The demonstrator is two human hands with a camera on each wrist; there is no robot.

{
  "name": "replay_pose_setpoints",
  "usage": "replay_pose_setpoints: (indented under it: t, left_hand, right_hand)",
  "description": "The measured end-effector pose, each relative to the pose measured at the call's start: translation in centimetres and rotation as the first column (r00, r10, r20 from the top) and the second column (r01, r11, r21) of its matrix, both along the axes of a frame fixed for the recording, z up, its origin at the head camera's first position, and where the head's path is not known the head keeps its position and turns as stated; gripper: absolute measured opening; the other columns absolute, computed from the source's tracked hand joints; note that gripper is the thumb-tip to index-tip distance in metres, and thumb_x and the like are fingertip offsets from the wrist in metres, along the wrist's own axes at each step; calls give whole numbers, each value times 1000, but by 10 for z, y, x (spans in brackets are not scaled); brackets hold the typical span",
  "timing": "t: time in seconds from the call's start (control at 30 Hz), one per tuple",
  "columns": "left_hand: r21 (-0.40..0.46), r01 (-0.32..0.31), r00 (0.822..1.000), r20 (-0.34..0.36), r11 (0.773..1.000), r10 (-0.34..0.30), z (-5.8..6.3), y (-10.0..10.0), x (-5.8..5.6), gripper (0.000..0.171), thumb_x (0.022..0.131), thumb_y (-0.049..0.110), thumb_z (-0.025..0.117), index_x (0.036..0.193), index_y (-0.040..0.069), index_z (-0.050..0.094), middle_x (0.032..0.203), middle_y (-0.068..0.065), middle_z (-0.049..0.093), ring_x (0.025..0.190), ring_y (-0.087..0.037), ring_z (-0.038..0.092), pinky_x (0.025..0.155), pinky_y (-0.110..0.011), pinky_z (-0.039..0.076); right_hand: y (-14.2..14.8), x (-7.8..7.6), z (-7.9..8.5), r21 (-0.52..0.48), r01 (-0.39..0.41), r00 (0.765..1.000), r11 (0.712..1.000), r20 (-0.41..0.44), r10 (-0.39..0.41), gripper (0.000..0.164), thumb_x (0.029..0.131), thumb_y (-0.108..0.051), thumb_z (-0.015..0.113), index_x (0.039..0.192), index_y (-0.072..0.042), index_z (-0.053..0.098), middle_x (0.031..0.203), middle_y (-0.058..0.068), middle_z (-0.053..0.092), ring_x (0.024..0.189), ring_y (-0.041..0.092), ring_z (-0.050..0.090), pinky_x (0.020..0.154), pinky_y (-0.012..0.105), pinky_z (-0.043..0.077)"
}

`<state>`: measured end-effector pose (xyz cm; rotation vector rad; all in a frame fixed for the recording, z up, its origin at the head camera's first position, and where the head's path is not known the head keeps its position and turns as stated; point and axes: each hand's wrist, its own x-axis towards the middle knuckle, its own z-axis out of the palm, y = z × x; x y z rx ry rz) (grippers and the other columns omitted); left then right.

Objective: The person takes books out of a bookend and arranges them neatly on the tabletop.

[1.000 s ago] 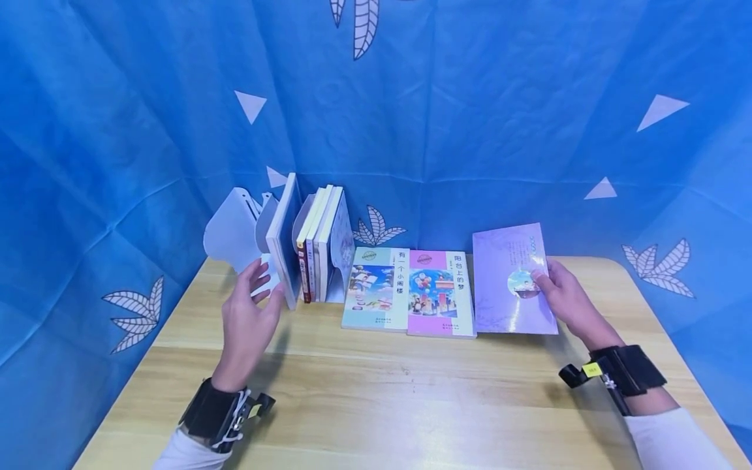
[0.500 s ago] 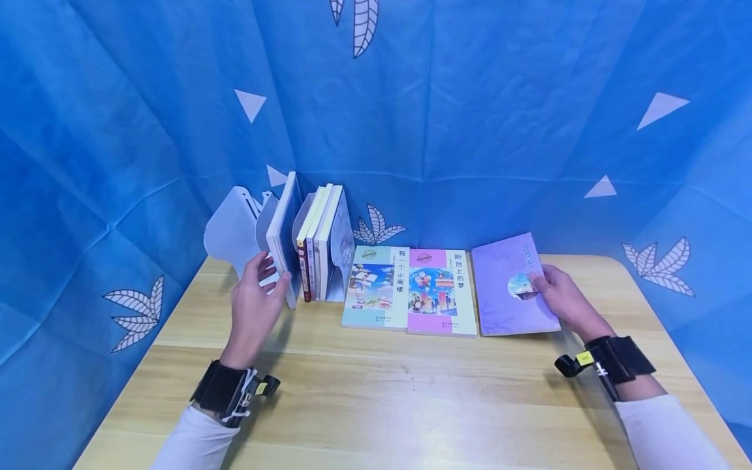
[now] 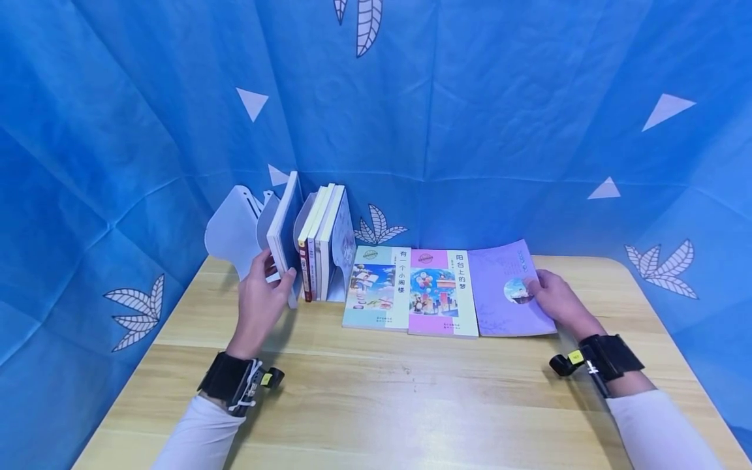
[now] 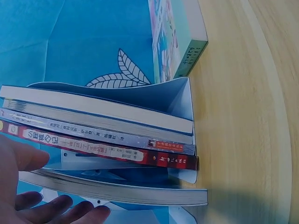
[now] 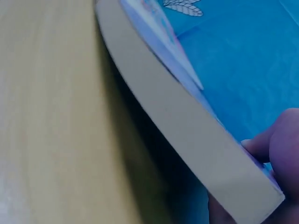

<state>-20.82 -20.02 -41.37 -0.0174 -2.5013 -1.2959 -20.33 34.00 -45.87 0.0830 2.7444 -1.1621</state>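
Observation:
In the head view my left hand [image 3: 261, 307] is around a thin white-edged book [image 3: 283, 228] standing at the rack's left part. Its thumb [image 4: 32, 156] is on one side of that book, its fingers [image 4: 70, 210] on the other. My right hand [image 3: 558, 297] holds a purple book [image 3: 499, 287] by its right edge, thumb on the cover and fingers beneath. The right wrist view shows this book bowed, its held side raised off the table. A pink book [image 3: 437, 294] lies directly left of it, then a green one [image 3: 376, 287].
A pale metal bookend rack [image 3: 232, 225] stands at the table's back left. Several upright books [image 3: 317, 248] fill one section, a red-spined one [image 4: 103, 149] among them. A blue patterned curtain [image 3: 499, 130] hangs behind the wooden table [image 3: 411, 398].
My right hand has lowered the purple book and shifted it left against the pink one; the book now bends. My left hand has moved slightly right, closer around the standing book.

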Motion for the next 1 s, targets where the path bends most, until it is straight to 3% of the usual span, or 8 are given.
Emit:
replay_pose_setpoints:
  t: [0.13,0.37,0.53,0.6,0.73,0.83,1.0]
  left_hand:
    - [-16,-4,1000,14,1000,5,-2,2,-2,61,103,19,61,157,2,37,147,-30,56,124,-46,66,95,-55,61]
    - [-64,-12,1000,6,998,13,-5,4,-8,57,102,13,61,153,-1,39,144,-33,58,122,-50,66,91,-55,62]
    - [-78,-23,1000,16,997,25,-9,6,-13,55,102,14,60,151,-2,42,141,-33,59,123,-50,65,96,-57,60]
    - [-70,-24,999,21,997,25,-11,7,-14,55,102,14,60,152,-1,41,143,-33,59,125,-51,64,97,-58,59]
    - [-75,-33,999,27,997,35,-11,7,-17,56,102,14,59,153,0,41,145,-33,57,127,-52,62,100,-60,58]
    - [-82,-41,999,20,996,43,-12,8,-19,55,101,12,59,153,0,42,144,-33,57,127,-53,61,100,-61,57]
    - [-91,-44,999,9,995,45,-13,10,-22,54,101,11,59,152,0,43,142,-34,58,126,-53,62,99,-60,58]
  right_hand:
    - [0,0,-8,49,2,1000,999,-14,-1,53,112,-22,36,144,20,41,129,39,60,117,48,60,106,64,48]
    - [-3,1,-7,128,34,999,991,-26,-31,53,109,-20,42,143,21,42,133,43,58,122,54,58,105,67,49]
    - [-6,2,-2,211,43,999,977,-31,-37,52,108,-23,46,135,21,51,122,40,64,100,43,65,82,51,58]
    - [-7,3,0,250,50,999,967,-24,-46,50,107,-24,47,130,20,56,113,36,66,89,36,63,71,40,54]
    - [-11,6,3,304,77,997,950,-12,-77,46,107,-27,49,117,16,63,91,25,64,75,29,56,58,30,40]
    - [-12,9,4,313,111,994,943,-24,-109,43,106,-29,52,105,11,68,81,17,60,69,25,53,55,28,35]
    - [-14,12,3,308,143,990,941,-55,-133,41,106,-30,55,96,6,70,76,16,59,67,24,51,54,28,34]
